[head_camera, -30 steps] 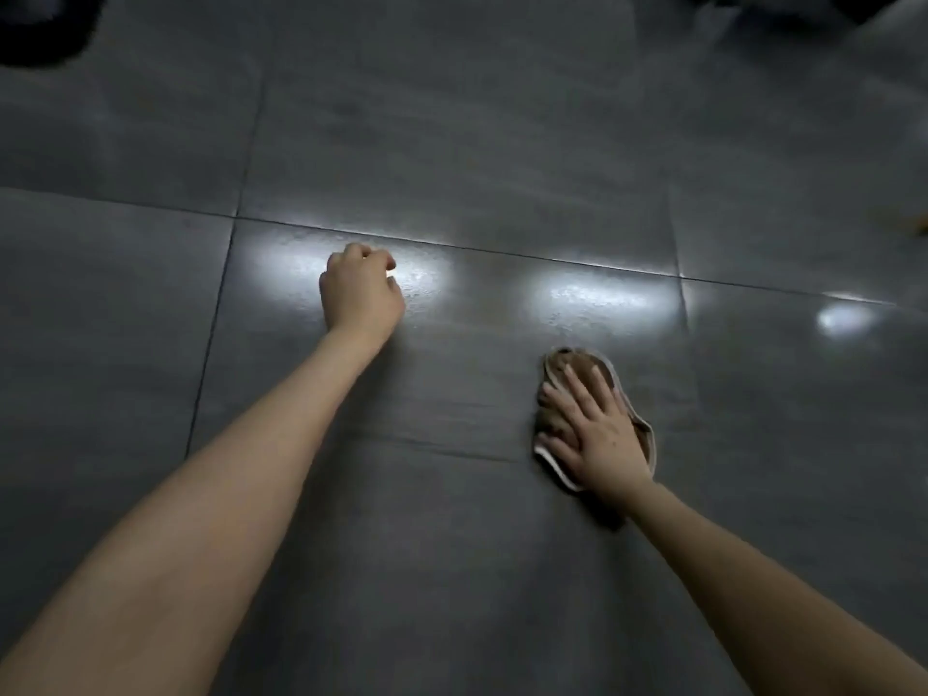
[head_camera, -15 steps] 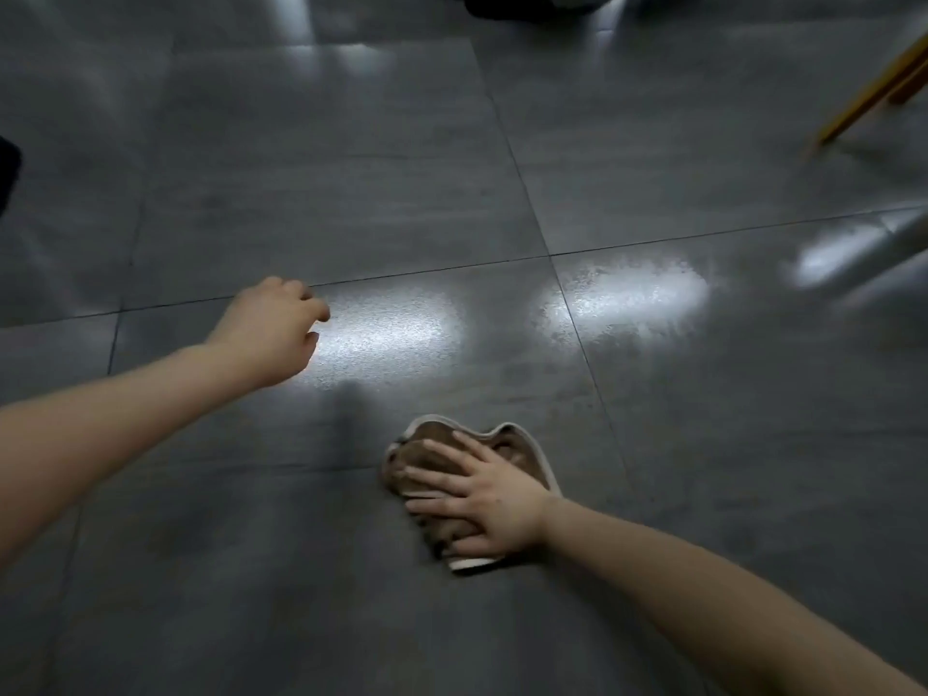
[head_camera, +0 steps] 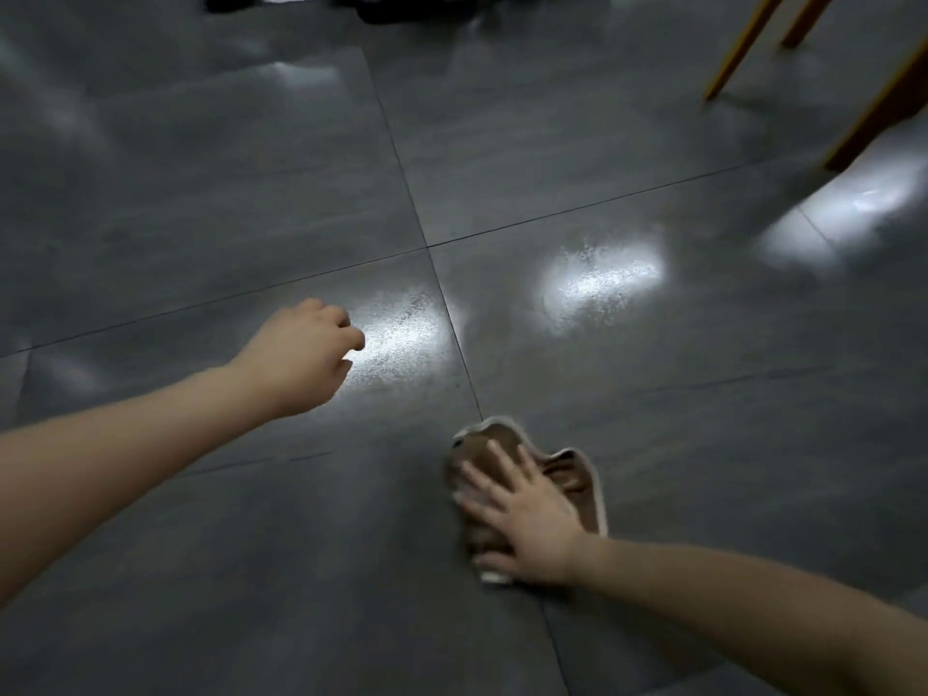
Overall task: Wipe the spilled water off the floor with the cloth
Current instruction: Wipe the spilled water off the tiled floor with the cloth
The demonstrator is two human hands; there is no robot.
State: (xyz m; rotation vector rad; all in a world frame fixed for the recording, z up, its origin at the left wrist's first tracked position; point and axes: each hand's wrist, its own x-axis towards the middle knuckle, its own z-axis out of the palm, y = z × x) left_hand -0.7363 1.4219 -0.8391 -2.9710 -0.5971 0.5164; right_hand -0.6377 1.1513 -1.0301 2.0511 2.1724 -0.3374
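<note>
Right hand (head_camera: 527,524) flat on cloth (head_camera: 577,479); left hand (head_camera: 301,356) seemingly curled.

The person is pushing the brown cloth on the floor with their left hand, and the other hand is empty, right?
Not quite. The head view shows the right hand pressing flat on the brown cloth on the floor; the left hand is the empty one, loosely curled.
</note>
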